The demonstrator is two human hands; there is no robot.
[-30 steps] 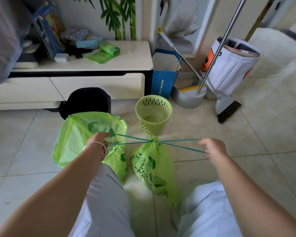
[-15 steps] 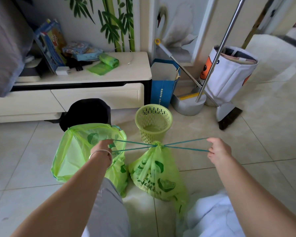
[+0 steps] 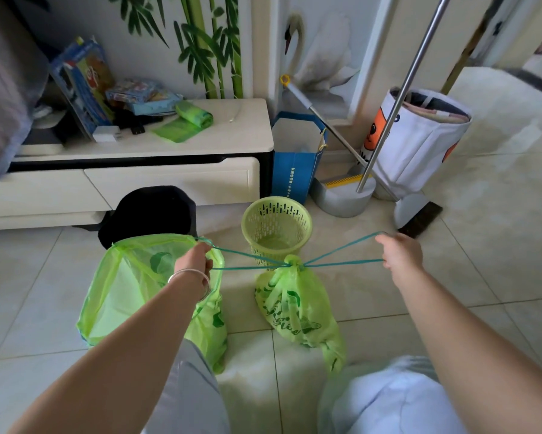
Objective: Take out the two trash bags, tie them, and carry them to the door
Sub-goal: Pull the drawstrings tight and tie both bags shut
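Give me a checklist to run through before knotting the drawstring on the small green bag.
1. Both hands hold the teal drawstring: ok, left hand and right hand each pull a loop outward.
2. Mouth of the small trash bag cinched: ok, gathered tight at the neck.
3. Strings taut: ok, straight lines to both sides.
4. Knot made: not ok, none visible yet.
5. Second trash bag closed: not ok, its mouth gapes open under the left arm.
6. Green basket emptied: ok, no liner inside.
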